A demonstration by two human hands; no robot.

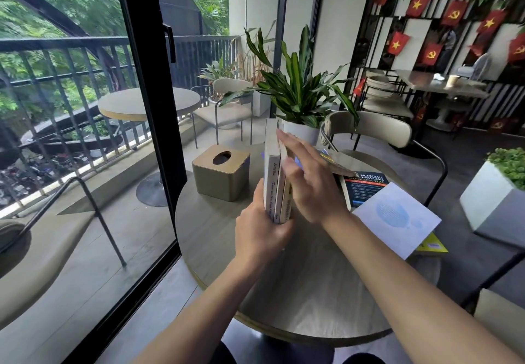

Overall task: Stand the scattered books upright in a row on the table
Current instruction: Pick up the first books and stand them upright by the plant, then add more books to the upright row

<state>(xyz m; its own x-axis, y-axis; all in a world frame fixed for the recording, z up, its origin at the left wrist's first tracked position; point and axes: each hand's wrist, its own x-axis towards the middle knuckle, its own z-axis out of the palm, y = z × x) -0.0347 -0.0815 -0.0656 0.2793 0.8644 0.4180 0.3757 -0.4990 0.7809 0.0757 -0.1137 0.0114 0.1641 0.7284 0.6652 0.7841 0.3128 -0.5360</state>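
Two pale books stand upright side by side, spines towards me, near the middle of the round table. My left hand grips their lower end from the left. The flat of my right hand presses against the right book's side, fingers spread. Behind that hand a brown book lies tilted on a dark blue book. A white-and-blue book lies flat at the table's right edge, over a yellow one.
A beige tissue box sits on the table left of the books. A potted plant and a chair stand just behind the table. A glass door with a black frame runs along the left. A white planter is at right.
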